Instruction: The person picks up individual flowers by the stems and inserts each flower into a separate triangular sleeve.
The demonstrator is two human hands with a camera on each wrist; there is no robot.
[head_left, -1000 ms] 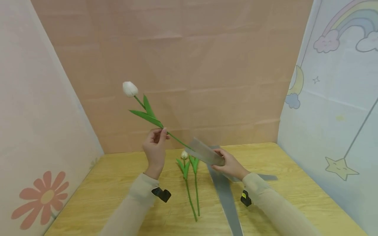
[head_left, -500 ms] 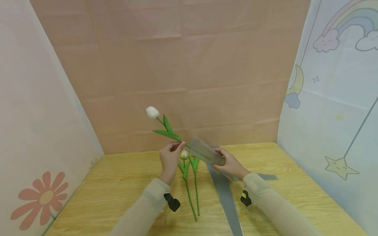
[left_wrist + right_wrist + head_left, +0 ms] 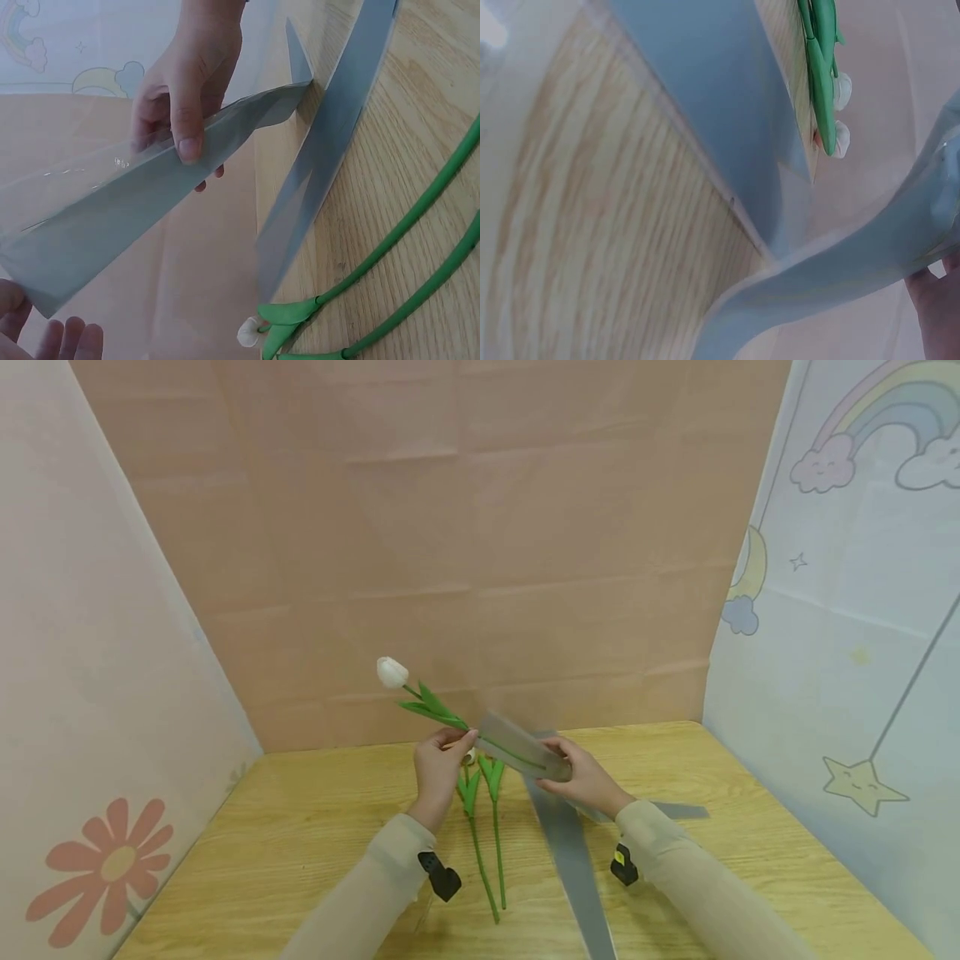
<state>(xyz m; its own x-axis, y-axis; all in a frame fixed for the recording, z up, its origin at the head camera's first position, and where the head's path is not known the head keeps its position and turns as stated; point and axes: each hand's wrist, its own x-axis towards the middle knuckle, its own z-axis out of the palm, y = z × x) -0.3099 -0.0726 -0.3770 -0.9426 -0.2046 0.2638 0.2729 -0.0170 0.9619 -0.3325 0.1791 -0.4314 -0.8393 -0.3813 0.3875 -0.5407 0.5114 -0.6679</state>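
Observation:
My left hand [image 3: 441, 772] pinches a white tulip [image 3: 392, 672] just below its green leaves. The tulip slants, bloom up to the left, and its lower stem shows through a clear and grey flower sleeve [image 3: 517, 746]. My right hand [image 3: 588, 777] grips the sleeve near its narrow end, above the table. In the left wrist view the sleeve [image 3: 142, 206] runs diagonally, with the right thumb on its face and left fingertips [image 3: 73, 339] by its wide mouth. Two more tulips [image 3: 470, 795] lie side by side on the table, one bloom partly hidden behind my left hand.
More grey sleeves [image 3: 573, 852] lie on the wooden table [image 3: 315, 827] under and beside my right forearm, one pointed end [image 3: 681, 811] reaching right. A tan backdrop [image 3: 465, 527] stands behind the table, with printed cloth panels [image 3: 862, 635] on both sides.
My left hand has moved right and down with the tulip, and its stem has slid deeper into the sleeve. The right hand has stayed in place.

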